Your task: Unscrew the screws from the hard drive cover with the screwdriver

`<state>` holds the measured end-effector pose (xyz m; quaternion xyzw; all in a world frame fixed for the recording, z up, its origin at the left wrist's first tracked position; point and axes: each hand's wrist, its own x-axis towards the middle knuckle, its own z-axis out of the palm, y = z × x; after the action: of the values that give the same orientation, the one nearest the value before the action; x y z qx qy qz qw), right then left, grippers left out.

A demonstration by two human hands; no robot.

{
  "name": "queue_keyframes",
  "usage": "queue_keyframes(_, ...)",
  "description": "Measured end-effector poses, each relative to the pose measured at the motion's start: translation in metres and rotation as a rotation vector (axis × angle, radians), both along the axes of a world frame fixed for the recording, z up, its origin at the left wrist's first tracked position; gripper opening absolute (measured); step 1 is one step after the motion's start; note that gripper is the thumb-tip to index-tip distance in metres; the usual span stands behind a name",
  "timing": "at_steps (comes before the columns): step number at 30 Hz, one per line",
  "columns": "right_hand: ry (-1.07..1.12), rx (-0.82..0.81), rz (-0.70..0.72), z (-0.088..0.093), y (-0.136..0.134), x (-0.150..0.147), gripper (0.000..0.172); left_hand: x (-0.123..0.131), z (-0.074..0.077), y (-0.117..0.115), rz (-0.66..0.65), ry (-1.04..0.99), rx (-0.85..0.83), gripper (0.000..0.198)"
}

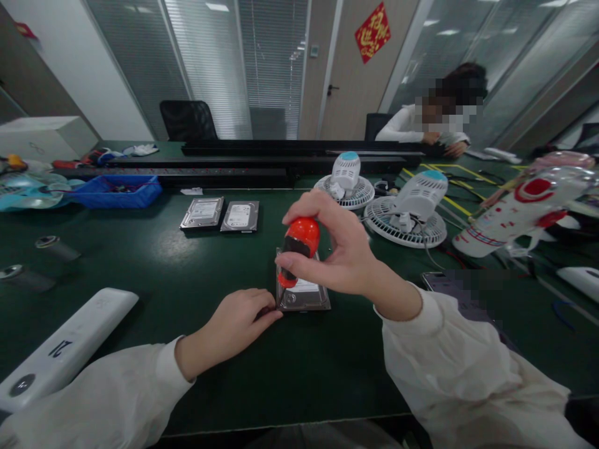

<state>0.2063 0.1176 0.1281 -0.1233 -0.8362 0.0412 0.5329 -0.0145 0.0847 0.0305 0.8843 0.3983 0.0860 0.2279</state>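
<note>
My right hand grips a red and black screwdriver by its handle, tilted over the lower left part of a hard drive. The drive lies on the green table, partly hidden behind the hand and the screwdriver. At the drive's lower left corner, my left hand rests on the table with its fingers together, the fingertips at the drive's edge. Further back on the left, two more hard drives, one and another, lie side by side.
White fans stand behind my right hand. A blue tray is at the back left, a long white device at the near left. A phone and a bottle are at the right. Across the table sits a person.
</note>
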Motion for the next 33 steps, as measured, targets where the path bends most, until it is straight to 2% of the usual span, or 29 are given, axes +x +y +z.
queue_keyframes(4,-0.065,-0.092,-0.014,0.0011,-0.0049,-0.0004,0.028,0.0002,0.0,0.0002,-0.008,0.003,0.008,0.015)
queue_keyframes(7,-0.025,-0.142,0.066,-0.0014,-0.0053,-0.002,0.039,0.0,-0.001,0.0,-0.003,0.006,0.013,0.015)
queue_keyframes(9,0.034,-0.113,0.098,-0.0034,-0.0035,-0.0032,0.044,-0.0003,-0.0016,-0.0004,-0.003,0.005,0.014,0.015)
queue_keyframes(13,0.016,-0.01,0.069,-0.0052,0.0004,-0.0026,0.038,-0.0002,-0.0019,-0.0007,-0.008,-0.006,0.017,0.015)
queue_keyframes(19,-0.105,-0.131,0.184,-0.0033,-0.0029,0.0021,0.043,0.0003,-0.0019,0.0002,-0.004,-0.01,-0.005,0.017)
queue_keyframes(23,-0.054,-0.071,0.097,-0.0029,-0.0027,0.001,0.037,0.0002,-0.0017,0.0005,-0.002,-0.013,-0.005,0.015)
queue_keyframes(25,-0.028,-0.021,0.067,-0.0035,-0.0016,0.0002,0.04,0.0003,-0.0012,0.0001,0.0,-0.008,0.006,0.014)
queue_keyframes(31,-0.086,-0.066,0.125,-0.0063,-0.002,-0.001,0.049,0.0002,0.0001,-0.0015,-0.004,-0.006,-0.002,0.015)
queue_keyframes(33,-0.078,-0.061,0.114,-0.0054,-0.0026,-0.0008,0.046,0.0,0.0004,-0.0018,-0.002,-0.008,-0.005,0.015)
